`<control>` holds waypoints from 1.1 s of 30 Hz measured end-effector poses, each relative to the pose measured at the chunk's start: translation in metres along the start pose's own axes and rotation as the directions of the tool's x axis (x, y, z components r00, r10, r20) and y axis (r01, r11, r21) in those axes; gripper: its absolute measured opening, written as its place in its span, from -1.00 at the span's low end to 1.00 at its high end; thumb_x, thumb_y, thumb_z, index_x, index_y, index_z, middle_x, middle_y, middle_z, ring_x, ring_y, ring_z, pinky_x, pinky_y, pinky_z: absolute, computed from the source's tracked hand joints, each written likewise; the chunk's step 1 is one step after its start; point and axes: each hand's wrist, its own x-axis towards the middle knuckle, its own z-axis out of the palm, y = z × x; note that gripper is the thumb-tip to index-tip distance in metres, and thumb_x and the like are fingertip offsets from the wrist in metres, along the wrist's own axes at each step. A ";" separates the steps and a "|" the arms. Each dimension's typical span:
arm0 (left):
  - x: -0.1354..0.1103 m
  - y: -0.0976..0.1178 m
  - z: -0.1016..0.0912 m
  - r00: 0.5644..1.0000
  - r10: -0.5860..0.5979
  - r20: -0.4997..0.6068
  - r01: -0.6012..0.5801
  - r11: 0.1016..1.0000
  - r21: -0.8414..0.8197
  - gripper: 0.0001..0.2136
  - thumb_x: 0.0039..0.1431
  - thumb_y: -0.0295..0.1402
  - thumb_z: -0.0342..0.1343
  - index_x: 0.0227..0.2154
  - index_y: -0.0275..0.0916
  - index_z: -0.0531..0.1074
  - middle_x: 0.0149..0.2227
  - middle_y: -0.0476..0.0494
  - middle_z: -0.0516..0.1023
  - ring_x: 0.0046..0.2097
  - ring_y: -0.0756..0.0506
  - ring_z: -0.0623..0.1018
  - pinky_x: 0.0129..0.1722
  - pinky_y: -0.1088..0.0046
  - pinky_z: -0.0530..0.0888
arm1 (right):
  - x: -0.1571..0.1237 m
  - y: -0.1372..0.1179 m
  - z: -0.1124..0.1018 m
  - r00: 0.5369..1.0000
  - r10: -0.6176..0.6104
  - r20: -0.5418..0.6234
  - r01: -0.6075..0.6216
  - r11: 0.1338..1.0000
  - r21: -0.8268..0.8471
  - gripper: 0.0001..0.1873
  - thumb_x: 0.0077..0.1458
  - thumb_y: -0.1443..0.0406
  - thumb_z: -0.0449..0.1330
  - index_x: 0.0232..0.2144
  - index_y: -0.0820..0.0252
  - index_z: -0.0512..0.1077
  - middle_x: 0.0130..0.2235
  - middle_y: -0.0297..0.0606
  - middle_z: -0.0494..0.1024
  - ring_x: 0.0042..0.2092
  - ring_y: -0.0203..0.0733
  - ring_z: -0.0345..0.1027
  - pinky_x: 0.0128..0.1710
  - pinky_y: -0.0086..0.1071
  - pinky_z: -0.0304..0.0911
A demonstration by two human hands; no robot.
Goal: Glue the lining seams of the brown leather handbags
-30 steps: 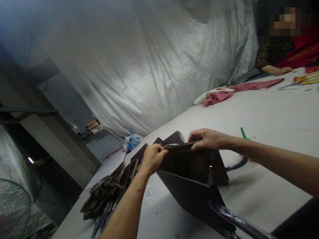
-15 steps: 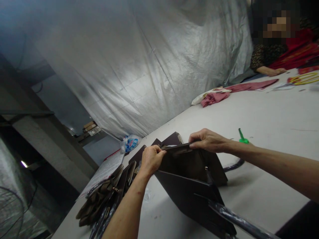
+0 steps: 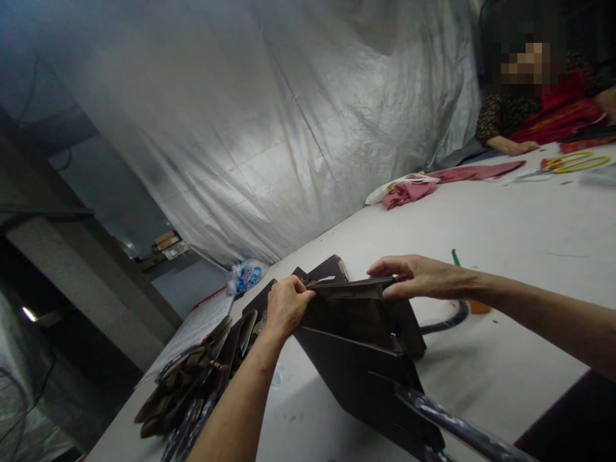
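A dark brown handbag (image 3: 356, 359) stands on the white table, its mouth gaping towards me. My left hand (image 3: 287, 305) pinches the left end of the bag's far top edge between thumb and fingers. At the right end of that edge is my right hand (image 3: 411, 277), its thumb and fingers apart on either side of the rim. A plastic-wrapped handle (image 3: 462, 420) hangs from the near panel, and another wrapped handle (image 3: 447, 322) curves out behind. The bag's inside is dark, with little detail visible.
More brown bags (image 3: 192, 378) lie at the left near a printed sheet (image 3: 192, 333). Behind are a plastic bag (image 3: 247, 276) and pink cloth (image 3: 409, 194). Yellow-handled scissors (image 3: 572, 162) lie near another person (image 3: 510, 122). A green-and-orange tool (image 3: 479, 308) sits behind my right wrist.
My right hand has loosened its pinch on the top edge, and its fingers have spread at the edge's right end. My left hand keeps its hold. The whole view has shifted slightly.
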 end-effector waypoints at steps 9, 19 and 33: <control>-0.010 0.021 -0.012 0.850 0.520 0.084 -0.525 0.826 0.204 -0.81 0.08 -0.48 0.35 -0.30 -0.18 0.47 -0.17 -0.08 0.55 -0.04 -0.17 0.48 -0.04 0.34 0.40 | 0.003 0.000 0.013 1.000 -0.008 0.011 0.007 0.996 0.092 -0.59 -0.04 0.05 0.35 -0.23 0.20 0.56 -0.32 -0.30 0.57 -0.30 -0.20 0.39 -0.32 -0.34 0.25; -0.004 0.026 -0.008 0.803 0.585 0.115 -0.596 0.785 0.171 -0.94 0.16 -0.48 0.30 -0.33 -0.20 0.57 -0.23 -0.08 0.60 -0.10 -0.15 0.50 -0.07 0.34 0.43 | 0.005 0.004 0.014 1.000 -0.020 0.002 0.020 0.989 0.147 -0.66 -0.06 0.08 0.39 -0.30 0.20 0.58 -0.40 -0.35 0.52 -0.39 -0.29 0.31 -0.40 -0.40 0.17; -0.002 0.042 0.003 0.754 0.646 0.118 -0.654 0.755 0.040 -0.92 0.14 -0.50 0.31 -0.40 -0.20 0.57 -0.29 -0.05 0.58 -0.19 -0.09 0.53 -0.17 0.40 0.42 | 0.007 0.015 0.013 0.994 -0.097 -0.044 0.101 0.990 0.094 -0.59 0.05 -0.01 0.32 -0.24 0.20 0.61 -0.35 -0.26 0.63 -0.34 -0.19 0.47 -0.33 -0.32 0.37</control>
